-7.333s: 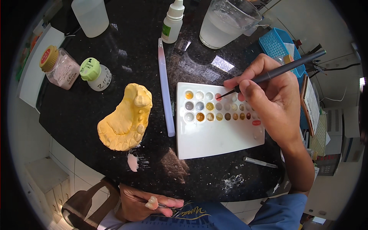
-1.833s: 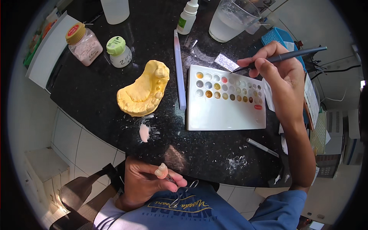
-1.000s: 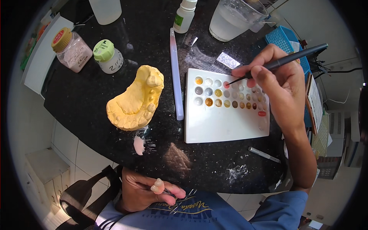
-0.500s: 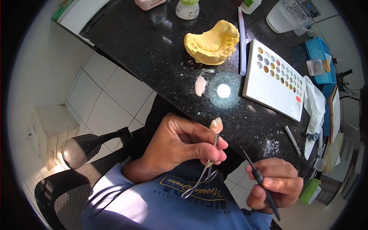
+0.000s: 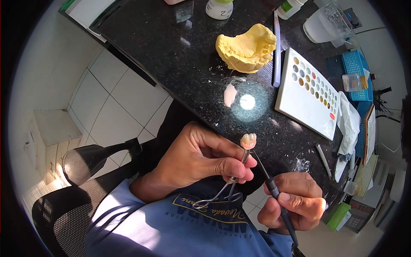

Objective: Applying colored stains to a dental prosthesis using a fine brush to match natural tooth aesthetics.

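My left hand [image 5: 205,158] is closed round a looped metal clamp [image 5: 231,184], held upright at the desk's front edge. On its tip sits a small tooth-coloured dental piece with a pink lower part [image 5: 248,140]. Fingers of my right hand [image 5: 293,201] grip a slim dark brush [image 5: 280,201]; its fine point is just right of the clamp's tip, below the tooth piece, and I cannot tell whether they touch. Beyond them lie a pale pink smear [image 5: 230,95], a yellow dental cast [image 5: 244,51] and a white palette [image 5: 299,107] with rows of coloured wells.
The black desk [image 5: 154,47] carries a long lilac tool [image 5: 277,47], small bottles [image 5: 289,9], a glass [image 5: 319,25], a crumpled tissue [image 5: 349,132] and a metal rod [image 5: 323,159]. Blue baskets [image 5: 357,70] stand at the right. A black chair [image 5: 55,214] is behind me.
My right hand with the brush has left the palette, come down to my left hand and edged leftward to the tooth piece. My left hand has risen, and the view has shifted.
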The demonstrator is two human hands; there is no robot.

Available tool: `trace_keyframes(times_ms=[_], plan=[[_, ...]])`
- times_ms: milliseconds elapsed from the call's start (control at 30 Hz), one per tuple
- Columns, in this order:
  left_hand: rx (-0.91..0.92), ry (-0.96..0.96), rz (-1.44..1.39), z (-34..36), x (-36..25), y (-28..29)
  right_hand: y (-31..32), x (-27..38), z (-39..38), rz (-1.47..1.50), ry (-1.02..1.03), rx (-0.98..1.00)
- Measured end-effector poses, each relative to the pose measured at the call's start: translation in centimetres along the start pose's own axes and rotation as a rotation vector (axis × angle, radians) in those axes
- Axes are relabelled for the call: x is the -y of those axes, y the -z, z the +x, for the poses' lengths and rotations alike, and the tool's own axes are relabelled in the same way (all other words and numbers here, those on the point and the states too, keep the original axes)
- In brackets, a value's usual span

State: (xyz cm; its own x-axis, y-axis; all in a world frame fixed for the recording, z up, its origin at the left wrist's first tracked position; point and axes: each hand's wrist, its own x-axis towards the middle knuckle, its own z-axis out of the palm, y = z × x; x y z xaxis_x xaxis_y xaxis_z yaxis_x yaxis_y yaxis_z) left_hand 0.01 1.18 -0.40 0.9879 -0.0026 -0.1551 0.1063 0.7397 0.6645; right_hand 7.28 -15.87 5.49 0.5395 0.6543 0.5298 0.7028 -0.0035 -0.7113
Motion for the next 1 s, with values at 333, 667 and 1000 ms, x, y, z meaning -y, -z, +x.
trace_keyframes(times_ms=[333, 667, 1000], plan=[[0.021, 0.057, 0.015, 0.04, -0.37, 0.06, 0.71, 0.04, 0.51, -0.054, 0.040, 0.204], [-0.005, 0.045, -0.002, 0.02, -0.34, -0.08, 0.66, 0.04, 0.45, -0.048, 0.019, 0.213], [-0.005, 0.036, 0.001, 0.07, -0.30, -0.12, 0.57, -0.15, 0.30, -0.031, 0.031, 0.184]])
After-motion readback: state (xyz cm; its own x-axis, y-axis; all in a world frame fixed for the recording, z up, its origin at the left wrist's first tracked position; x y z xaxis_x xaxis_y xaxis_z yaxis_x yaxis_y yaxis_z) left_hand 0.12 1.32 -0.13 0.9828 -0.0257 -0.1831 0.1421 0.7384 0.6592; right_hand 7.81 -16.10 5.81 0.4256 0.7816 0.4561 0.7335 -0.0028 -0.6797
